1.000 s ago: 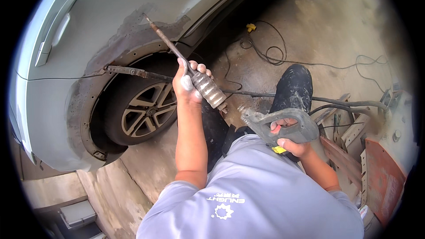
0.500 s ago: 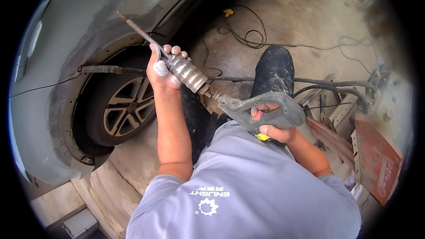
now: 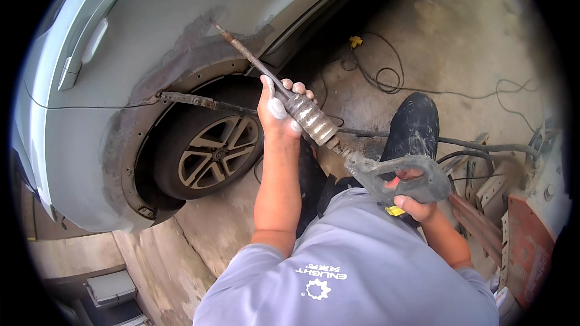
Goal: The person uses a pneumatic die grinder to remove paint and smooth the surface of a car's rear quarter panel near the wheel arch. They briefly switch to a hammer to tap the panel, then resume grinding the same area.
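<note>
A slide hammer dent puller slants from my lap up to the car's grey body panel (image 3: 251, 0). My left hand (image 3: 279, 108) is closed round its ribbed metal weight (image 3: 311, 118), the thumb along the rod and the fingertips showing whitish dust. The puller's thin tip (image 3: 216, 26) meets or hovers just before a sanded, dark patch (image 3: 181, 48) above the wheel arch; contact cannot be made out. My right hand (image 3: 417, 206) grips the grey looped handle (image 3: 438, 184), its fingers inside the loop by a red trigger (image 3: 393, 182).
The car wheel (image 3: 219, 152) sits under the arch, with a metal bar (image 3: 205, 102) clamped at the arch edge. A thick black cable (image 3: 483, 144) runs past my knee. Thin cord (image 3: 459, 92) loops over the concrete floor. A red machine panel (image 3: 527, 253) and metal rails stand at right.
The whole view has shifted, so the car, tool and hands appear farther right. Both hands keep the same hold, and the puller's tip stays near the sanded patch.
</note>
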### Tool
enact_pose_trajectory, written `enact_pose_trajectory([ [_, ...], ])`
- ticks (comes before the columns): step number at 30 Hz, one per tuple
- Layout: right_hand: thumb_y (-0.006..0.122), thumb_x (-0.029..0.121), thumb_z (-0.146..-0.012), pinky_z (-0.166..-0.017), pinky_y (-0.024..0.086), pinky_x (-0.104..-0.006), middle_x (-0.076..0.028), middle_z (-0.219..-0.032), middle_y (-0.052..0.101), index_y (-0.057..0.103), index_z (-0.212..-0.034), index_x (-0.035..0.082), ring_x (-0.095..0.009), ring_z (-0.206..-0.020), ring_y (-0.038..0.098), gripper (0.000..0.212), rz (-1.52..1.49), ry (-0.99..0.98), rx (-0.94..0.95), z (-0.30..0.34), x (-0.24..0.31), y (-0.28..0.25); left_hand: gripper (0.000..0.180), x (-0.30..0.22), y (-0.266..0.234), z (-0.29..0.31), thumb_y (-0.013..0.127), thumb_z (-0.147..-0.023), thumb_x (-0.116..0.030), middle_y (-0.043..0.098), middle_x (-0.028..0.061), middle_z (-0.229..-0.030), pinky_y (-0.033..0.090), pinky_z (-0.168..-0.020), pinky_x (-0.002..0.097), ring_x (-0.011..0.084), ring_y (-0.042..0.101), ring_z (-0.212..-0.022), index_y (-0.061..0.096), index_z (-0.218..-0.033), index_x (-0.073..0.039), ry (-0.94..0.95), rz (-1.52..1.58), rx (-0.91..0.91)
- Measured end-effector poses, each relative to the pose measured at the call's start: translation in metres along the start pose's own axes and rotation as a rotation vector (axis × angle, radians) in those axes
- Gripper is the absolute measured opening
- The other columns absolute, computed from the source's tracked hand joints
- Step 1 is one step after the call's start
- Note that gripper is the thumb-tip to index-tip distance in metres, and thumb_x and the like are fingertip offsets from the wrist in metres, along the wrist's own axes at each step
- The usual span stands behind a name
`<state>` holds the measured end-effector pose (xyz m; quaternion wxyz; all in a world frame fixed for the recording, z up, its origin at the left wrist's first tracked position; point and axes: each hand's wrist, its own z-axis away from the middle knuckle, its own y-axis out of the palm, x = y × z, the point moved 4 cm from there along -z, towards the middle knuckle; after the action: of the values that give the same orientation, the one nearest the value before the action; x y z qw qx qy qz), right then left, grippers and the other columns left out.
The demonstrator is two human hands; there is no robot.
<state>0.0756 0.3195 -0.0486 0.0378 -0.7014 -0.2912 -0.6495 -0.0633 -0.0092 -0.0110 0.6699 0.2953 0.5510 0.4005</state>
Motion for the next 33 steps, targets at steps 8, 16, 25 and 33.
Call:
enact_pose_trajectory([
  [8, 0.069, 0.007, -0.078, -0.104, 0.047, -0.0451, -0.015, -0.130, 0.060, 0.051, -0.138, 0.002, -0.028, -0.120, 0.059, 0.064, 0.064, 0.016, -0.016, -0.002, 0.003, 0.001, 0.062, -0.006, -0.002, -0.007, 0.036, -0.104, -0.067, 0.062, 0.0112, -0.077, 0.054, -0.064, 0.0479, 0.0344, 0.062, -0.071, 0.057, -0.091, -0.010, 0.038, -0.074, -0.102],
  [16, 0.071, 0.003, -0.080, -0.100, 0.047, -0.0412, -0.012, -0.124, 0.060, 0.052, -0.136, 0.004, -0.024, -0.116, 0.058, 0.060, -0.035, -0.002, -0.004, -0.011, -0.005, 0.000, 0.050, 0.000, 0.002, 0.016, 0.041, -0.108, -0.056, 0.056, 0.0051, -0.073, 0.050, -0.068, 0.0423, 0.0274, 0.057, -0.070, 0.052, -0.083, -0.014, 0.063, -0.080, -0.013],
  [25, 0.069, 0.000, -0.080, -0.099, 0.049, -0.0412, -0.013, -0.122, 0.062, 0.051, -0.137, 0.003, -0.024, -0.116, 0.059, 0.060, 0.009, 0.041, 0.001, -0.008, -0.010, -0.007, 0.045, 0.000, -0.013, 0.014, 0.044, -0.109, -0.049, 0.059, 0.0067, -0.073, 0.051, -0.070, 0.0418, 0.0266, 0.059, -0.073, 0.052, -0.085, -0.012, 0.081, -0.099, 0.074],
  [33, 0.070, -0.003, -0.081, -0.098, 0.050, -0.0431, -0.012, -0.126, 0.060, 0.050, -0.140, 0.007, -0.024, -0.117, 0.060, 0.063, 0.015, -0.014, 0.045, -0.011, -0.006, -0.004, 0.049, -0.004, -0.020, 0.005, 0.046, -0.108, -0.052, 0.060, 0.0118, -0.074, 0.053, -0.065, 0.0420, 0.0307, 0.061, -0.068, 0.053, -0.083, -0.011, 0.082, -0.340, -0.279],
])
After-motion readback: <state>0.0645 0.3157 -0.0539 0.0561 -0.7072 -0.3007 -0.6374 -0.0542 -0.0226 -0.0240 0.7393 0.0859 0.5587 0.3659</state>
